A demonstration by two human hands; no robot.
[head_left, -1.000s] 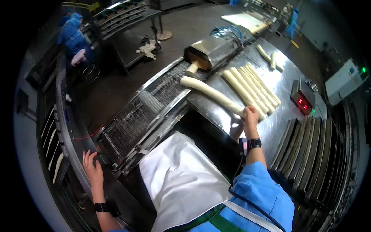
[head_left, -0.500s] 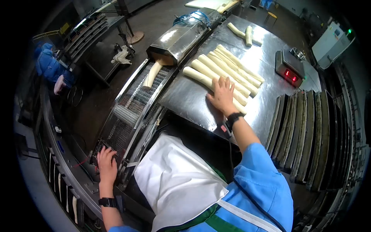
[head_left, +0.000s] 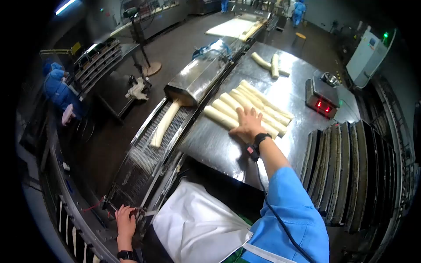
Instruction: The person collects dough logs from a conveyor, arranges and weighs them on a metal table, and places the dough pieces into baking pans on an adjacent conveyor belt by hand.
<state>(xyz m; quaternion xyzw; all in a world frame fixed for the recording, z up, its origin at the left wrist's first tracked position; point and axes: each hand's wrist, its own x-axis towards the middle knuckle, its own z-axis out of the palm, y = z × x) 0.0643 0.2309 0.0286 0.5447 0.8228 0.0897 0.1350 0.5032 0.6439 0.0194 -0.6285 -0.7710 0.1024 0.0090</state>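
Observation:
My right hand lies with its fingers spread across the near rolls of pale dough, which rest side by side in a row on the steel table. My left hand is at the near end of the mesh conveyor, its fingers apart and nothing visible in them. On that belt, one long dough roll sticks out from under a metal hood; its far end is hidden there.
Farther back on the table lie a few more dough rolls. A scale with red digits and a metal bowl stand at the right. Stacked long metal trays fill the right side. A person in blue is at the far left.
My view has tilted up. The dough roll on the conveyor has come farther out of the hood, towards me. My right hand stays spread on the rolls, and my left hand stays by the conveyor's end.

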